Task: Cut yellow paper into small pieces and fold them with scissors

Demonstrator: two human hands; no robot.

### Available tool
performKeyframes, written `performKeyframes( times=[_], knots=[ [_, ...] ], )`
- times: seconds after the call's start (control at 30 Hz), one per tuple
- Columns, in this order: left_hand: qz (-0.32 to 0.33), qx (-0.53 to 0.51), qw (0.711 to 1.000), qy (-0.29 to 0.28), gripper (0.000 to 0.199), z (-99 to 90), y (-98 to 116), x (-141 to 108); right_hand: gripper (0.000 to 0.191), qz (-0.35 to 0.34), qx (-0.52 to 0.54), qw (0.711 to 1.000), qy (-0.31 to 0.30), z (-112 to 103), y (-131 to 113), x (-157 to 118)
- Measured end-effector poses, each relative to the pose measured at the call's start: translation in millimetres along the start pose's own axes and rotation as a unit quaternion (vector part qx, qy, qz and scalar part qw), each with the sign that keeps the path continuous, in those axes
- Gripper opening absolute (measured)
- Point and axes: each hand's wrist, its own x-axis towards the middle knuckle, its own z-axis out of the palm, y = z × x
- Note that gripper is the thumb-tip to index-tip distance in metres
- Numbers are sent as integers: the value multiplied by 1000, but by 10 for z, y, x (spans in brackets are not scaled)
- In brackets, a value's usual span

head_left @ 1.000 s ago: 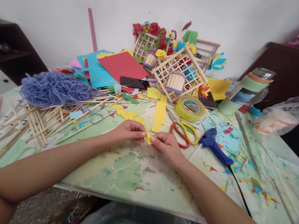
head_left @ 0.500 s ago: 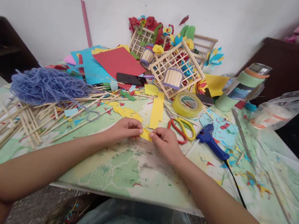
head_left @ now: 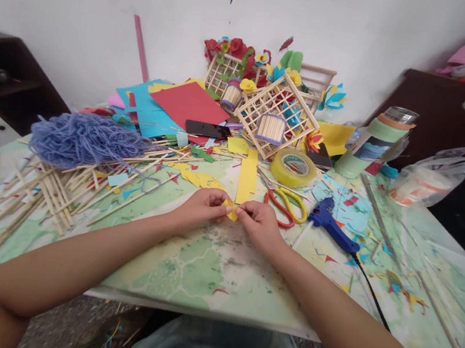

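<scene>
A small piece of yellow paper is pinched between both hands over the middle of the table. My left hand grips its left side between thumb and fingers. On the other side, my right hand pinches the right edge. Just beyond the fingers lie yellow paper strips. Cut yellow pieces form a row to the left of the strips. Scissors with red and yellow handles rest right of the strips, below a roll of yellow tape.
Blue yarn and many wooden sticks cover the left side. A blue glue gun with a cord lies right of my right hand. Behind stand a stick lattice with paper flowers and a green bottle.
The yellow paper looks more folded and tilted between my fingers. The camera view has shifted slightly, so the scene sits a little lower and to the right.
</scene>
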Motion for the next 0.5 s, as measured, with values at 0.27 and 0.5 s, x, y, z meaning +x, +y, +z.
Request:
performKeyframes(
  times=[0.27, 0.5],
  knots=[
    [-15, -93, 993, 69, 24, -65, -9, 17, 19, -12, -172, 983, 57, -403, 9, 75],
    [-11, -184, 974, 133, 26, -148, -27, 54, 34, 131, -475, 870, 16, -721, 109, 101]
  ],
)
